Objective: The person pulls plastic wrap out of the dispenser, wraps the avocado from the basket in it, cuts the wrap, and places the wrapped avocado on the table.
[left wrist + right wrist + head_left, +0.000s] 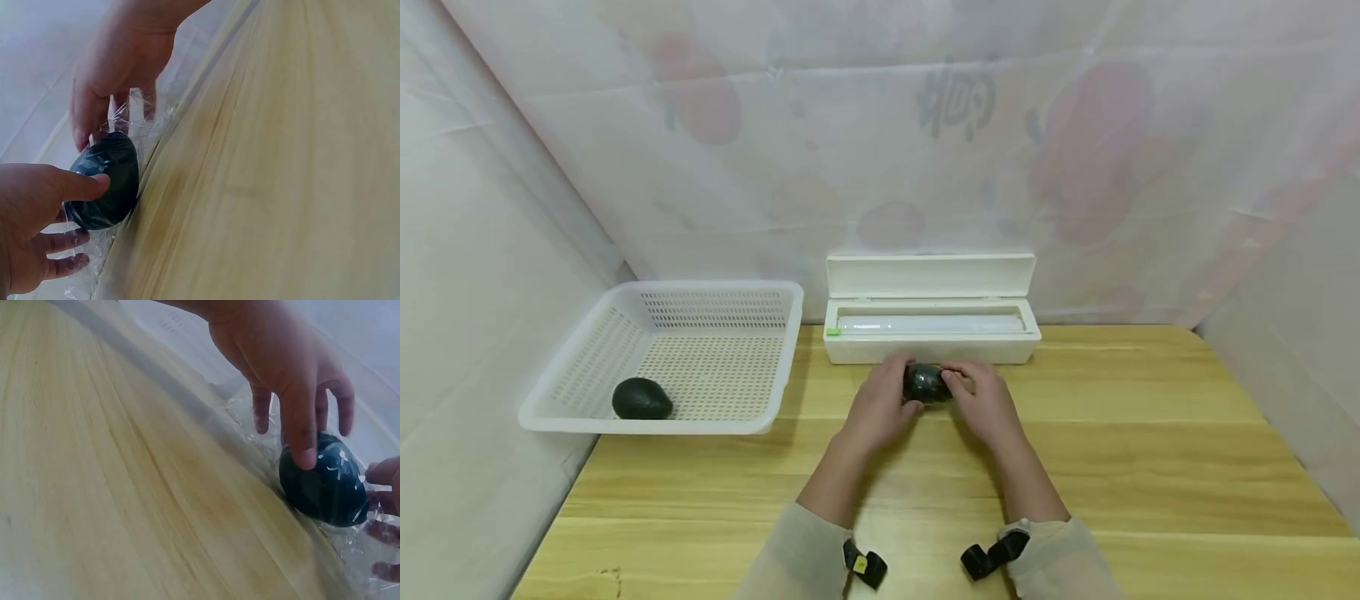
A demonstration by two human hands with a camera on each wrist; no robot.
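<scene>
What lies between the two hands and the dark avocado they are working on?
Only clear plastic wrap. It covers the avocado, and the left hand and right hand hold the fruit through it, in front of the wrap dispenser.

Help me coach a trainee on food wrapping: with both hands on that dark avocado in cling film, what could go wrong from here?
The avocado is round and held only by fingertips of the left hand and right hand, so it might roll free. The cling film looks crumpled and bunched, so it may stick to itself or tear. The open dispenser sits right behind the hands, so a tug on the film could shift it.
</scene>
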